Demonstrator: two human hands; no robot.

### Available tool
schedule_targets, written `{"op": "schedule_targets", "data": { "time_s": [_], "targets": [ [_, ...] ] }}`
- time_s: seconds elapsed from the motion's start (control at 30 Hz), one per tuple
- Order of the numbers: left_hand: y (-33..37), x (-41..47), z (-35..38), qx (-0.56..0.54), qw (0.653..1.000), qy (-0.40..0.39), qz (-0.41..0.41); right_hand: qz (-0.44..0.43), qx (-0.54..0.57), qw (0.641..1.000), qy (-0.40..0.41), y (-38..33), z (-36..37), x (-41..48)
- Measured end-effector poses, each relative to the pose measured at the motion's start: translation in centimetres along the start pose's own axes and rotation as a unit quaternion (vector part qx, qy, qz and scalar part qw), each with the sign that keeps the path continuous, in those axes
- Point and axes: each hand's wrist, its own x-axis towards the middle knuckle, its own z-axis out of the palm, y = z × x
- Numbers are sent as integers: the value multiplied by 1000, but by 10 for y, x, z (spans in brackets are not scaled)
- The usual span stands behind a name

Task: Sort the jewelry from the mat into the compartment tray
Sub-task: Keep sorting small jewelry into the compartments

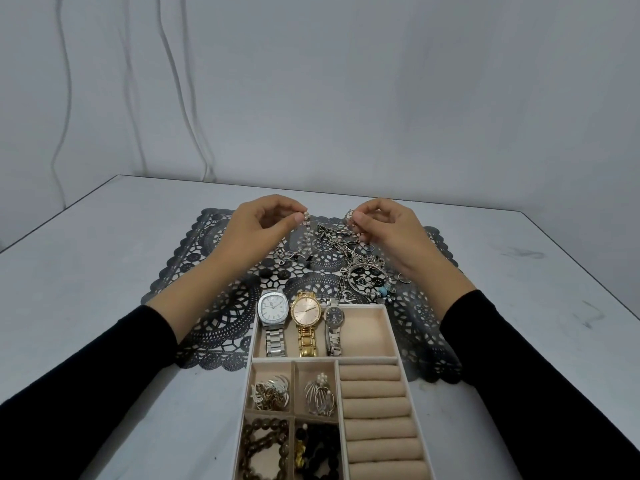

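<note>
A mat (221, 317) lay on the tabletop (104, 271), and the compartment tray (367, 359) sat partly on its near edge. Three watches (306, 311) lay side by side in the tray's far compartment, toward its left. Nearer, two small compartments held brooches (272, 393). Nearer still were bead bracelets (263, 445), with ring rolls (377, 410) along the right. A tangle of chains (363, 275) lay beyond the tray's far right corner. Above the mat's far part, the left hand (256, 226) pinched a pearl strand (306, 233) and the right hand (391, 230) pinched a piece from the tangle.

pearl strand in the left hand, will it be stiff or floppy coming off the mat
Likely floppy: the pearl strand droops from the fingers of the left hand to the lace mat. Probably light, since a fingertip pinch carries it. It may snag: the silver chain tangle pinched by the right hand sits beside it.
</note>
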Motion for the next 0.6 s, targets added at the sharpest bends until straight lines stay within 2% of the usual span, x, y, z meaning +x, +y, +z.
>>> {"op": "schedule_targets", "data": {
  "time_s": [0.27,0.6],
  "targets": [
    [8,3,-4,-28,999,23,3,10,89,996,3,-8,0,-5],
    [36,-18,-7,-67,997,36,12,-15,102,995,0,-23,12,-28]
  ]
}}
